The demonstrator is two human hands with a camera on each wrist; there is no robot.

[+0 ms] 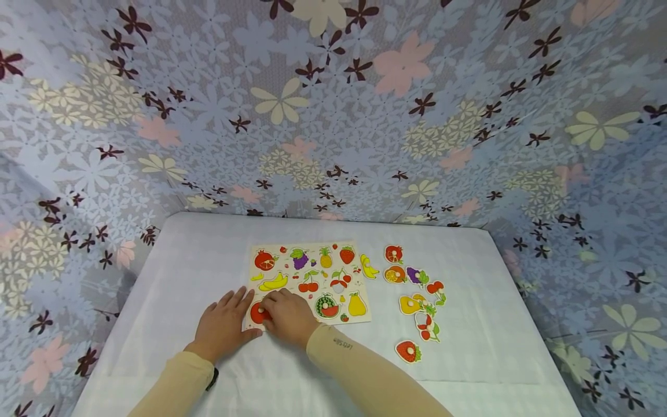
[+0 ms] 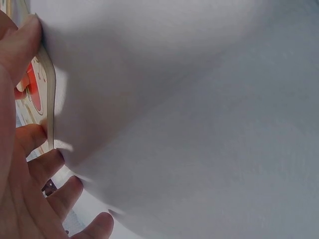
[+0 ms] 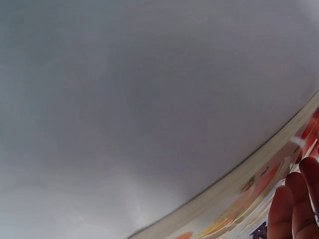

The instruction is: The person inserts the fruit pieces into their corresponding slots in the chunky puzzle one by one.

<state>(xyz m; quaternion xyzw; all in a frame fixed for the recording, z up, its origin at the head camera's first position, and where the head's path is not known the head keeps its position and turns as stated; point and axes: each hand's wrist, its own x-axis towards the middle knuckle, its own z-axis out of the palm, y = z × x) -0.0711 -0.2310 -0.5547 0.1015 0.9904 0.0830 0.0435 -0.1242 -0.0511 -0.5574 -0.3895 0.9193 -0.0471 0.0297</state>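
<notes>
A wooden fruit puzzle board (image 1: 307,298) lies on the white-covered table. My right hand (image 1: 289,315) reaches over its near left part, fingers bent down at a round red fruit piece (image 1: 257,313), seemingly pinching it; the hand partly hides the contact. Spread beside the board's near left corner, my left hand (image 1: 223,325) touches the edge with thumb and fingertips. In the left wrist view its fingers (image 2: 42,167) lie loosely extended along the board's edge. The right wrist view catches only some fingers (image 3: 294,204) above the printed fruit. A watermelon piece (image 1: 327,306) sits right of the right hand.
Right of the board lie loose knobbed pieces: bananas (image 1: 369,266), a pomegranate (image 1: 394,253), an orange (image 1: 394,274), grapes (image 1: 416,275), cherries (image 1: 435,288), a pear (image 1: 407,305) and a strawberry (image 1: 408,351), among others. Flowered cloth (image 1: 333,145) walls the table's back and sides.
</notes>
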